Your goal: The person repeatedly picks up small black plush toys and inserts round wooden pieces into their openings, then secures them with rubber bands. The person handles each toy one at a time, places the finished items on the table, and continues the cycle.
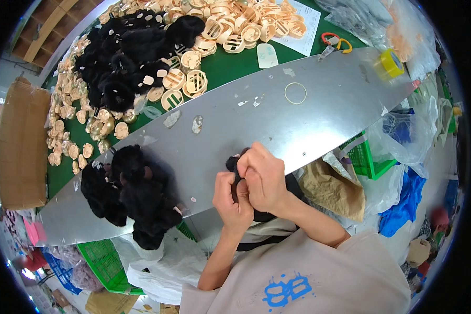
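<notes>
Close to my body, at the near edge of the metal tabletop, both hands are together with fingers curled in. My left hand and my right hand pinch a small black plush piece. Only bits of it show between and above my fingers; the rest is hidden. To the left, black plush toys lie in a heap on the metal, one hanging over the near edge.
Pale round plastic parts and a black plush pile cover the green surface beyond. Orange-handled scissors, yellow tape and a rubber band lie right. Green crates and a cardboard box stand around.
</notes>
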Tool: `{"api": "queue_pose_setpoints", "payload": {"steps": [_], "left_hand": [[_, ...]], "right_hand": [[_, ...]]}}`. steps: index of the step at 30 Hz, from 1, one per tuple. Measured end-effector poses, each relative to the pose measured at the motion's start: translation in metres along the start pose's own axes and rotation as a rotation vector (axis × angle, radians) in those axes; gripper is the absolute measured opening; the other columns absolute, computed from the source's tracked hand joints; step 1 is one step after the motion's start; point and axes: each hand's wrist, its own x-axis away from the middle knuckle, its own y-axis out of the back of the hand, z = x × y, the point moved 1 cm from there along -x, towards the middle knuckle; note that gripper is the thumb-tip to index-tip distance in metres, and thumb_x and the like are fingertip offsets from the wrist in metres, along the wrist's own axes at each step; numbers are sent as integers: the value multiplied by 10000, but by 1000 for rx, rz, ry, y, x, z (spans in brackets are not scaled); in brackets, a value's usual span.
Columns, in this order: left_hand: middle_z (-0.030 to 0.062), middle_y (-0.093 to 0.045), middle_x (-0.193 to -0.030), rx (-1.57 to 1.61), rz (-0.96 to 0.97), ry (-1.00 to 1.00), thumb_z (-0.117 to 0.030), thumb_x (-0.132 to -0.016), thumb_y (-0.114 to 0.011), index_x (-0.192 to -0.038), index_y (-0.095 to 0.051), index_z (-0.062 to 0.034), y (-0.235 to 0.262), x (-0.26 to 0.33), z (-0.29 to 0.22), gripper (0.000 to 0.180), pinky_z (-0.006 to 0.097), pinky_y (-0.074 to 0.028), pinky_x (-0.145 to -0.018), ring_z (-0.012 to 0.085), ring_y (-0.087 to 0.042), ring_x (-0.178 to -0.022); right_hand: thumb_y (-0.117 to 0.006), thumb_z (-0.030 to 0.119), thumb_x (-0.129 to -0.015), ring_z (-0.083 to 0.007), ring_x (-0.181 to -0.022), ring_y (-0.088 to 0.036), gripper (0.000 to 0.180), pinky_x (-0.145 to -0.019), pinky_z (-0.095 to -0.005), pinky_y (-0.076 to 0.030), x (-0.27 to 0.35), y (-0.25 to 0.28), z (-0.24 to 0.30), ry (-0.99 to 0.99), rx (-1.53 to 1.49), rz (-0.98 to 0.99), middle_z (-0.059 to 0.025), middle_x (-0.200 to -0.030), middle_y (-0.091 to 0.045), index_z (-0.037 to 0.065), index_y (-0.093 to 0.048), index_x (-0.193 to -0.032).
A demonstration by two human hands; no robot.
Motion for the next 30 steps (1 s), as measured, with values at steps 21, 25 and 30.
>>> {"api": "queue_pose_setpoints", "payload": {"steps": [21,25,30], "left_hand": [[101,-507,-847,-146,-44,-53,-19,-892,-610,-906,-533,-5,-22,-5,-11,79,323,-397,-588,229,-483,-703],[114,-537,-860,-148,-64,-21,1,-876,-617,-904,-542,-8,-22,-7,-15,81,345,-414,-594,261,-511,-723],[80,-425,-795,-217,-100,-87,-51,-927,-571,-849,-479,3,-23,-7,-8,132,323,-311,-540,204,-395,-639]], "right_hand": [[-359,214,-1023,-377,-669,-486,300,-619,-439,-410,-11,16,-15,-203,15,114,-190,-784,-490,-8,-476,-858],[-369,214,-1021,-380,-614,-465,316,-573,-439,-392,-14,10,-17,-204,17,93,-181,-709,-462,-1,-469,-812],[-391,237,-1028,-356,-523,-403,412,-506,-425,-352,-25,4,-24,-253,29,80,-159,-594,-407,12,-434,-686]]}}
